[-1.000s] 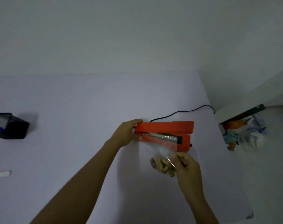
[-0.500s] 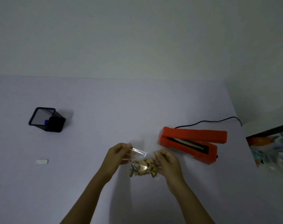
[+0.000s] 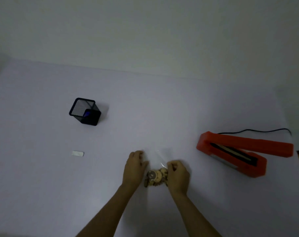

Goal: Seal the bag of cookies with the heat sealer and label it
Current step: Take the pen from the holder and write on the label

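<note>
A clear plastic bag of cookies [image 3: 156, 176] lies on the white table between my two hands. My left hand [image 3: 134, 166] pinches the bag's left edge. My right hand [image 3: 178, 175] grips its right side. The bag's empty top part stretches away from me, flat and see-through. The orange heat sealer [image 3: 234, 152] stands to the right with its jaw raised, nothing in it, and its black cord trails off behind. A small white label [image 3: 77, 153] lies on the table well to the left of my hands.
A black mesh pen holder [image 3: 84, 111] with something blue inside stands at the back left. The table's right edge runs just past the sealer. A pale wall rises behind the table.
The bag came out of the sealer and moved left, down onto the table in front of me. My left hand left the sealer arm and took the bag's edge.
</note>
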Demonstrator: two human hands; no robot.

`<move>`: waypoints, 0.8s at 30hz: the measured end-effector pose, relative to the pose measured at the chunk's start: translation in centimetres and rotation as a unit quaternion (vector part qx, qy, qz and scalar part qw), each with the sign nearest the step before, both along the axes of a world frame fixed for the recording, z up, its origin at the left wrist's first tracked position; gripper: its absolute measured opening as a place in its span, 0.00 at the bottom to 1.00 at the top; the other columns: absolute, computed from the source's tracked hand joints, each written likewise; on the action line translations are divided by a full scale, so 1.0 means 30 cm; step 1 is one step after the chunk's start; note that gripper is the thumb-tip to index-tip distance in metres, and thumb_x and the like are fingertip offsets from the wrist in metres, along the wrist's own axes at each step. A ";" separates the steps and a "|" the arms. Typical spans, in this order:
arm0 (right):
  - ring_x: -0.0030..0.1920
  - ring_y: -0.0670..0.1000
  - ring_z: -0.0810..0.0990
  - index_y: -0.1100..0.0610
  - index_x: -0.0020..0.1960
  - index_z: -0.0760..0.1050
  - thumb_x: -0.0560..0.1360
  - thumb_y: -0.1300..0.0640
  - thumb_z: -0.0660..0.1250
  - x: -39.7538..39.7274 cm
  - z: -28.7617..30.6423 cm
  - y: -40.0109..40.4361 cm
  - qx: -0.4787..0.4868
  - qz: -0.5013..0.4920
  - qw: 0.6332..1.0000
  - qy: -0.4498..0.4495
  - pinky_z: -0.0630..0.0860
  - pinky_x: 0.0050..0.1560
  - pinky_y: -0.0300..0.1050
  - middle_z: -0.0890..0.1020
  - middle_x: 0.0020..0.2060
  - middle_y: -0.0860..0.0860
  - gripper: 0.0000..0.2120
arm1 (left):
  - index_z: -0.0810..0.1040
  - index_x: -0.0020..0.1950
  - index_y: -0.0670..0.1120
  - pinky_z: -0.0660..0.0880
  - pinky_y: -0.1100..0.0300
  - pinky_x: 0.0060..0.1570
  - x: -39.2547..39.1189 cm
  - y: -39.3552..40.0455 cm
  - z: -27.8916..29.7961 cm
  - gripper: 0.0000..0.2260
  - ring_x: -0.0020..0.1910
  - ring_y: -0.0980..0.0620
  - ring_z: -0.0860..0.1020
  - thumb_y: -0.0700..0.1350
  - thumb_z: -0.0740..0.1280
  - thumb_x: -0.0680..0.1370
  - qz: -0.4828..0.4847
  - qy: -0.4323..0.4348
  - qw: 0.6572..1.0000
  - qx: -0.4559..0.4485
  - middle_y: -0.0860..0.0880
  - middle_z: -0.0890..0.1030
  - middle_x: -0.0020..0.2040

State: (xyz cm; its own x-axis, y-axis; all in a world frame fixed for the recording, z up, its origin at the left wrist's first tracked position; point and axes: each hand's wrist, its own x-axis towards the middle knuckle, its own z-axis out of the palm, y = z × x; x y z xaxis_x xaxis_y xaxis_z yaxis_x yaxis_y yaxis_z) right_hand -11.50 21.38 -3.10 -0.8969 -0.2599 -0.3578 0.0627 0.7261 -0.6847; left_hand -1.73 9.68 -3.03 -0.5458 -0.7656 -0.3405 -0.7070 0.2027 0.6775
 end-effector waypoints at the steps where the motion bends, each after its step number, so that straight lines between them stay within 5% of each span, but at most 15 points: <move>1: 0.47 0.56 0.82 0.60 0.49 0.79 0.76 0.58 0.67 0.006 -0.004 -0.006 0.019 0.023 0.999 0.025 0.73 0.42 0.42 0.83 0.42 0.53 0.05 | 0.71 0.67 0.45 0.74 0.62 0.54 0.011 0.013 0.002 0.19 0.57 0.50 0.75 0.43 0.68 0.77 -0.002 0.001 0.999 -0.032 0.48 0.74 0.61; 5: 0.71 0.55 0.68 0.61 0.71 0.69 0.77 0.57 0.67 0.034 0.000 -0.018 0.040 0.112 0.988 0.098 0.61 0.69 0.45 0.73 0.68 0.54 0.24 | 0.74 0.68 0.45 0.75 0.57 0.59 0.066 0.047 -0.014 0.17 0.63 0.47 0.74 0.46 0.63 0.79 -0.139 0.028 0.977 -0.159 0.46 0.75 0.66; 8: 0.75 0.55 0.59 0.61 0.73 0.65 0.80 0.52 0.56 0.065 -0.016 -0.010 0.068 0.217 0.966 0.119 0.49 0.75 0.48 0.66 0.73 0.56 0.23 | 0.79 0.62 0.46 0.75 0.49 0.62 0.096 0.044 -0.057 0.18 0.63 0.46 0.77 0.52 0.57 0.79 -0.264 0.011 0.941 -0.213 0.46 0.79 0.63; 13: 0.78 0.55 0.50 0.59 0.75 0.59 0.79 0.46 0.41 0.085 -0.023 -0.002 0.147 0.275 0.944 0.111 0.40 0.75 0.50 0.56 0.77 0.55 0.30 | 0.81 0.59 0.47 0.76 0.49 0.59 0.103 0.018 -0.056 0.20 0.62 0.48 0.78 0.53 0.54 0.79 -0.338 -0.026 0.914 -0.223 0.47 0.81 0.62; 19: 0.78 0.55 0.48 0.59 0.77 0.56 0.83 0.47 0.46 0.092 0.000 -0.018 0.165 0.267 0.943 0.108 0.42 0.77 0.53 0.55 0.78 0.56 0.26 | 0.79 0.63 0.48 0.76 0.52 0.59 0.117 -0.014 -0.019 0.28 0.63 0.50 0.78 0.54 0.40 0.83 -0.344 -0.028 0.912 -0.223 0.48 0.79 0.64; 24: 0.78 0.52 0.43 0.54 0.78 0.52 0.81 0.44 0.56 0.078 0.099 -0.218 0.050 0.311 0.943 0.103 0.40 0.75 0.49 0.51 0.78 0.52 0.30 | 0.67 0.71 0.43 0.61 0.55 0.71 0.166 -0.158 0.134 0.22 0.69 0.49 0.71 0.53 0.46 0.84 -0.188 0.024 0.940 -0.282 0.45 0.73 0.70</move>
